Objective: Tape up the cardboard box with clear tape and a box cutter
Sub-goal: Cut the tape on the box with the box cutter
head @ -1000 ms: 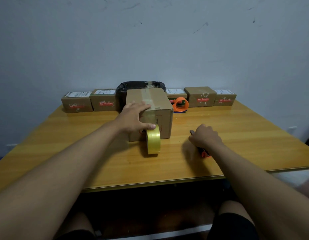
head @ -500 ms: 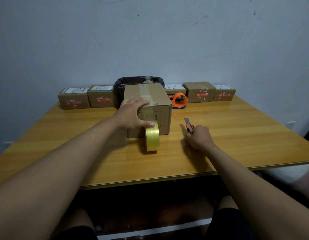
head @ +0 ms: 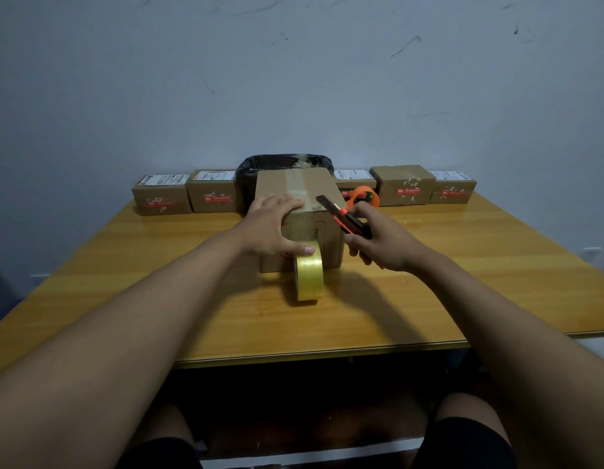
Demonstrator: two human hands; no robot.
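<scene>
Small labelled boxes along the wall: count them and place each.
5: two left of the black bin, three right; one partly hidden behind the large box.

2 bare forearms without sleeves, 2 bare hands (head: 266, 228), black shorts (head: 469, 445) over both thighs

A pale blue-grey wall (head: 293, 79), scuffed with dark marks towards 1 o'clock, is seen behind a glossy yellow wooden table (head: 463, 265). Small cardboard boxes (head: 161, 199) and a black bin (head: 280, 164) are lined along its 12 o'clock edge.
</scene>
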